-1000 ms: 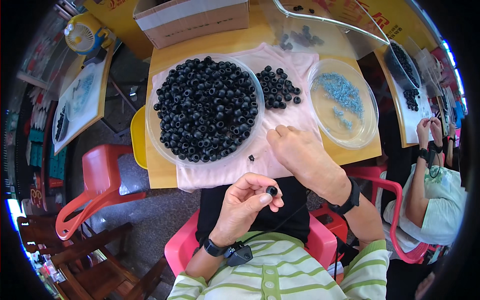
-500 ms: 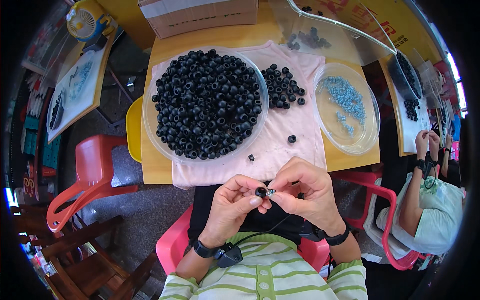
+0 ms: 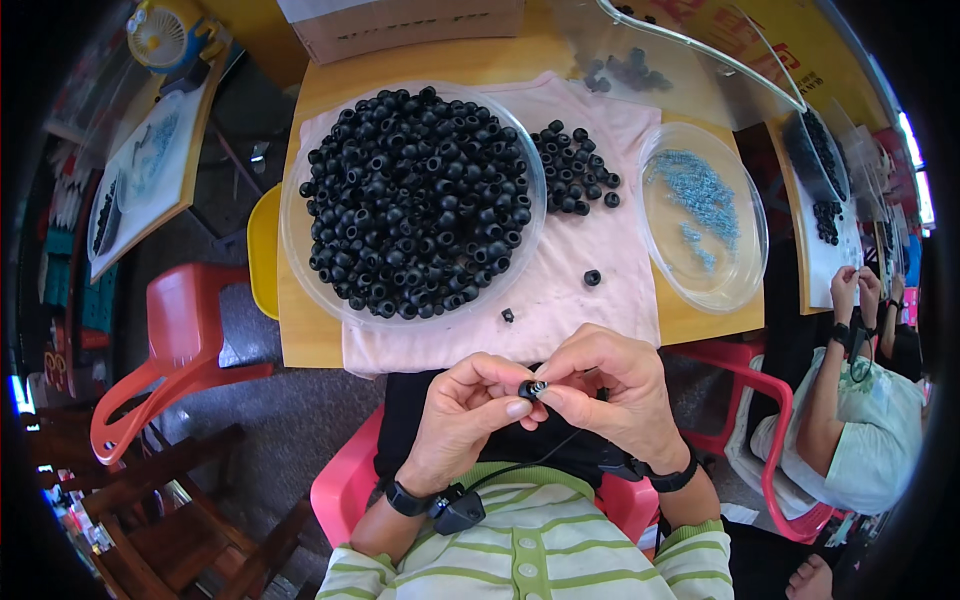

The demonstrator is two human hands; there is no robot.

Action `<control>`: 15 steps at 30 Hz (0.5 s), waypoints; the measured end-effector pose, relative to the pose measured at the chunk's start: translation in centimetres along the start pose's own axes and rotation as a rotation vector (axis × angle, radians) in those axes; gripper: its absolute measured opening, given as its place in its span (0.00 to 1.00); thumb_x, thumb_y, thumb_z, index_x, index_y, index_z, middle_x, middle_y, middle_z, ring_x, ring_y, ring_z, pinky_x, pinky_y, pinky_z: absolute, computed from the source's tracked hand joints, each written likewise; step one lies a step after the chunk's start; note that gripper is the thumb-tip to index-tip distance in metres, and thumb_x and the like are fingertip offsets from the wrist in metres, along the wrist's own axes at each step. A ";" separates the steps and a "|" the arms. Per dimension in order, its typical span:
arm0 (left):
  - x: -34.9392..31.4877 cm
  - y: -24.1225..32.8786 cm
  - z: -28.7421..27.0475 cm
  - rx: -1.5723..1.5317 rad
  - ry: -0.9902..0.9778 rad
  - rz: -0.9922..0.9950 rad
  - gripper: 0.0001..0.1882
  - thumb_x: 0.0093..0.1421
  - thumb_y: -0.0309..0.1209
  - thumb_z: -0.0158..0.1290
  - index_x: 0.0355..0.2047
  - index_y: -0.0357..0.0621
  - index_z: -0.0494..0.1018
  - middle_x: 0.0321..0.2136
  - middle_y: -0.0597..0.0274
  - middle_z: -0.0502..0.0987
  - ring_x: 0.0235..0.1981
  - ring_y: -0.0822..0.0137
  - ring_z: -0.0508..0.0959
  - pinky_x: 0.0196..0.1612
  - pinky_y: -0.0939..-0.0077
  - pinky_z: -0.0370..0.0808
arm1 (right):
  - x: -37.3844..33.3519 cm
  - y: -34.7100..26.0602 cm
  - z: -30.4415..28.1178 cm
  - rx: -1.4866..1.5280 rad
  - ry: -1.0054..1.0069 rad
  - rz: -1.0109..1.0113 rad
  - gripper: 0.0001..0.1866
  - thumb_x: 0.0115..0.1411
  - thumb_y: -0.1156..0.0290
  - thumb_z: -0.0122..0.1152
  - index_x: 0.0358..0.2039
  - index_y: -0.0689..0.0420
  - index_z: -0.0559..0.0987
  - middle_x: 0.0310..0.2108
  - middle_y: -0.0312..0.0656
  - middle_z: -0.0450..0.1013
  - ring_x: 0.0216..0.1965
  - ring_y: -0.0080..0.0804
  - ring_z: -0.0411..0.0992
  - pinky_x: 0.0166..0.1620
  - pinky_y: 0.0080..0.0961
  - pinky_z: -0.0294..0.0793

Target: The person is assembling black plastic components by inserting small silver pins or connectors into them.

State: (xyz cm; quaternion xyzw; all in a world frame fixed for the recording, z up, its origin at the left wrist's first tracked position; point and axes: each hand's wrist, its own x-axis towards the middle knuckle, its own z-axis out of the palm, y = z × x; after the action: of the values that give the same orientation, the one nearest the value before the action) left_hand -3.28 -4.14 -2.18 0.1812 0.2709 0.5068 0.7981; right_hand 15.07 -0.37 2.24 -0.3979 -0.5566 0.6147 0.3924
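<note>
Above my lap, my left hand [image 3: 470, 410] pinches a hollow black ball-shaped piece [image 3: 526, 391] between thumb and fingertips. Facing it, my right hand [image 3: 612, 395] holds a small shiny piece [image 3: 540, 386] in its fingertips, touching the black one at its open end; its kind is too small to make out. Beyond my hands, a round clear tray [image 3: 290, 240] is heaped with black hollow balls [image 3: 420, 200] of the same sort. More lie loose [image 3: 575, 165] on the pink cloth [image 3: 560, 245]. An oval clear tray [image 3: 735, 290] at right holds tiny light-blue pieces [image 3: 700, 195].
A single black ball [image 3: 592, 278] and a smaller black bit [image 3: 508, 315] rest near the cloth's front. A cardboard box [image 3: 400, 30] and a clear plastic bin [image 3: 680, 70] stand behind. To the right, another person [image 3: 850, 400] works; a red chair [image 3: 185, 330] stands left.
The black piece has turned and shifted slightly right between my fingers, closer against the shiny piece. Both hands keep nearly the same place. A bare foot shows at lower right.
</note>
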 end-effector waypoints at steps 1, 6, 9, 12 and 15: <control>0.0 0.0 0.0 0.010 0.003 0.006 0.10 0.59 0.17 0.54 0.42 0.33 0.72 0.37 0.52 0.78 0.36 0.66 0.81 0.40 0.75 0.79 | 0.1 0.1 0.1 0.006 0.001 0.006 0.06 0.57 0.78 0.64 0.36 0.58 0.80 0.30 0.34 0.75 0.24 0.12 0.70 0.23 0.09 0.62; 0.2 0.3 -0.4 0.037 -0.001 0.002 0.10 0.58 0.17 0.55 0.41 0.33 0.72 0.38 0.53 0.78 0.37 0.66 0.80 0.41 0.75 0.79 | 0.3 0.2 0.3 0.018 0.010 0.020 0.06 0.57 0.79 0.64 0.36 0.60 0.80 0.31 0.36 0.75 0.26 0.16 0.74 0.23 0.10 0.65; 0.4 0.3 -0.6 0.047 0.007 -0.003 0.10 0.59 0.17 0.55 0.41 0.33 0.72 0.38 0.53 0.78 0.37 0.67 0.80 0.41 0.75 0.79 | 0.5 0.3 0.7 0.082 0.039 0.037 0.06 0.57 0.79 0.63 0.36 0.60 0.80 0.31 0.38 0.75 0.28 0.18 0.76 0.24 0.10 0.67; 0.5 0.3 -0.7 0.051 0.009 -0.010 0.10 0.59 0.18 0.55 0.41 0.33 0.72 0.38 0.53 0.78 0.37 0.67 0.80 0.42 0.76 0.79 | 0.5 0.8 0.8 0.119 0.054 0.046 0.05 0.57 0.80 0.63 0.36 0.61 0.80 0.31 0.38 0.75 0.29 0.19 0.77 0.25 0.11 0.69; 0.5 0.4 -0.7 0.037 0.020 -0.011 0.10 0.59 0.18 0.55 0.41 0.33 0.72 0.39 0.53 0.78 0.38 0.67 0.80 0.42 0.76 0.79 | 0.4 1.0 0.7 -0.044 0.041 -0.014 0.07 0.55 0.80 0.64 0.36 0.59 0.80 0.30 0.38 0.75 0.26 0.18 0.75 0.25 0.13 0.70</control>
State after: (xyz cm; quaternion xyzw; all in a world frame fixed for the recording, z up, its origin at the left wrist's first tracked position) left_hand -3.79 -3.48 -2.63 0.1892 0.2890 0.4990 0.7948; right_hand 14.26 -0.37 1.25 -0.4152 -0.5647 0.5913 0.3989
